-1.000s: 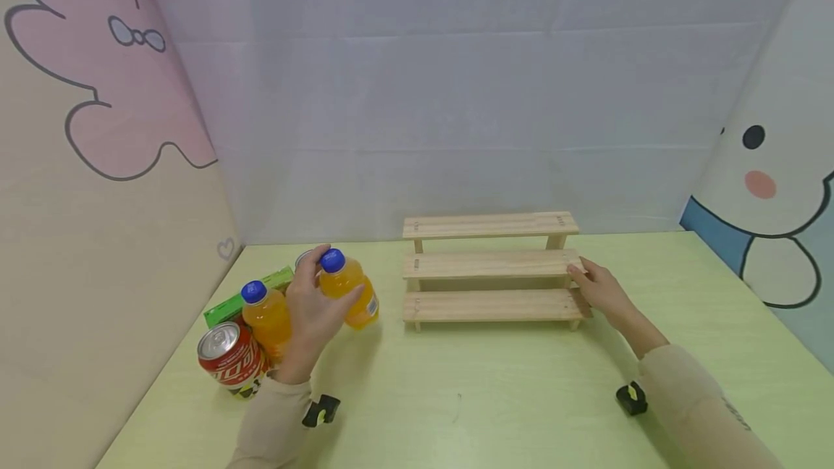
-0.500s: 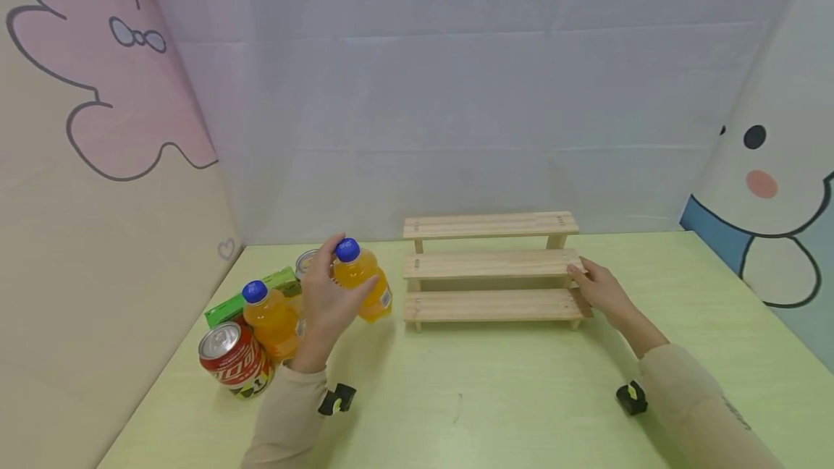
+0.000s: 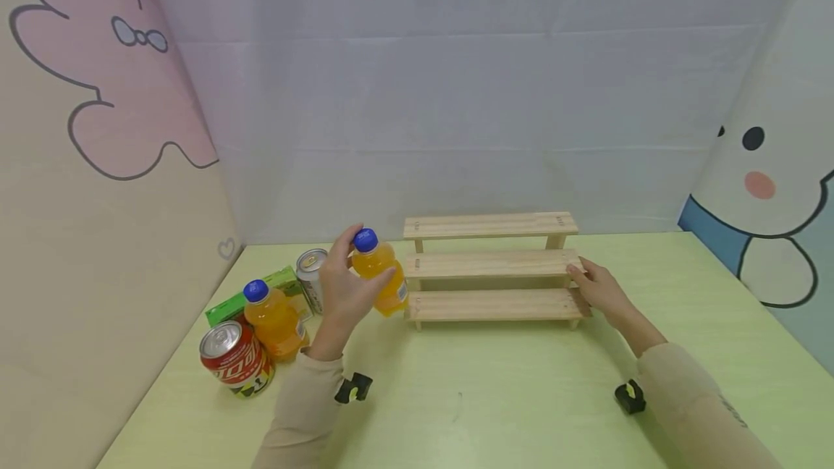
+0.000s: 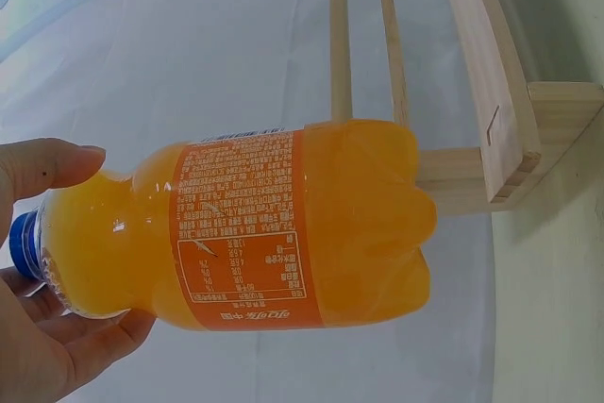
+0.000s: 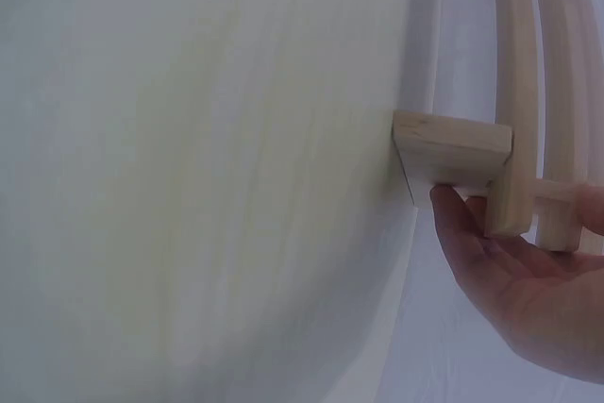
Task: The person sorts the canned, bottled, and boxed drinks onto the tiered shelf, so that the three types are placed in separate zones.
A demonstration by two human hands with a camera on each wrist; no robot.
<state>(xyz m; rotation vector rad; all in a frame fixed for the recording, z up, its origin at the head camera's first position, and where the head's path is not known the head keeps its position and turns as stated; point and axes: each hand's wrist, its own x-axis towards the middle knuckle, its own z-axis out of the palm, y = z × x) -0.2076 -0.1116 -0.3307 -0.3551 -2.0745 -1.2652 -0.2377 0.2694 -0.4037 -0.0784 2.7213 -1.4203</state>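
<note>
The left hand [image 3: 344,288] holds an orange bottle [image 4: 241,228] by its upper part, keeping it tilted above the table [image 3: 489,396], just left of the wooden rack [image 3: 491,264]. The right hand [image 3: 602,289] grips the rack's right end around the middle shelf, though its exact finger contact is hard to tell. Farther left, a second bottle [image 3: 275,326] sits between a near red can [image 3: 237,360] and a far silver can [image 3: 313,279].
</note>
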